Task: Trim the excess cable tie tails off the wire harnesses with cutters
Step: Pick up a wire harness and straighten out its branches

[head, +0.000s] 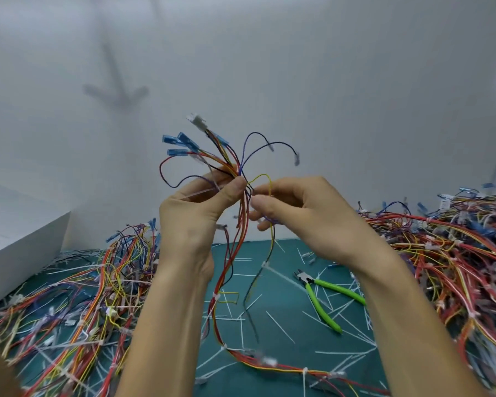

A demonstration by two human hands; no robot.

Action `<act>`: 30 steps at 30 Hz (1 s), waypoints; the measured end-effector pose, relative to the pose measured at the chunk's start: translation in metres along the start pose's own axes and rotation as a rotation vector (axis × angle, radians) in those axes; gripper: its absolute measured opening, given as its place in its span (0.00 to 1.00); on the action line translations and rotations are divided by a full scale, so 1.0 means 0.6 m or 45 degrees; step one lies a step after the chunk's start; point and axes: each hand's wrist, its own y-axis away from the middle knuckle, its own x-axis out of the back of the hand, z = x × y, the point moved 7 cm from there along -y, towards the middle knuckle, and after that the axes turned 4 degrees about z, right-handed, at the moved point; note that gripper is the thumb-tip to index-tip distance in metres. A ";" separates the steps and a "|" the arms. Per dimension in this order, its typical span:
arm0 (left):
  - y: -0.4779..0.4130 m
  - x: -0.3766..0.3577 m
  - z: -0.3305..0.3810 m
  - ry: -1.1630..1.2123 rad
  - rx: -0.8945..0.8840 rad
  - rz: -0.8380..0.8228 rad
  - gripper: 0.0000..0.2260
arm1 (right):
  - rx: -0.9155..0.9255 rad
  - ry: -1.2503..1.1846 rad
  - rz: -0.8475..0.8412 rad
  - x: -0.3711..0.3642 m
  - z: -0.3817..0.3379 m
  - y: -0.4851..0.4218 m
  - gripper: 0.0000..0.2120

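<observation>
Presently a wire harness (232,163) is held up above the green mat (281,293) by both hands, its coloured wires fanned out at the top into blue terminals and a white connector. The bundle is pinched between thumb and fingers of the left hand (195,213), just below the fan. A white cable tie tail (201,191) is seen sticking out sideways across that hand's fingers. The right hand (301,207) is closed beside it, its curled fingers gripping wires of the same harness. The lower length of the harness is trailed down onto the mat toward its near edge. The green-handled cutters (308,282) are left lying on the mat toward its right side, untouched, handles spread. Cut tails (280,327) are scattered over the mat. One pile of harnesses (98,282) is heaped along the left edge and a larger pile (455,253) along the right edge. A white box (20,242) is set by the far left corner.
</observation>
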 end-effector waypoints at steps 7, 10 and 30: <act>0.016 -0.029 0.000 0.123 0.055 -0.064 0.07 | 0.079 -0.015 0.218 0.007 -0.010 -0.001 0.05; 0.020 -0.034 0.001 0.141 0.148 -0.120 0.04 | 0.010 -0.177 0.247 0.018 0.003 -0.004 0.04; 0.030 -0.041 0.019 -0.576 -0.007 -0.511 0.06 | -0.126 -0.681 0.274 0.040 0.009 0.006 0.05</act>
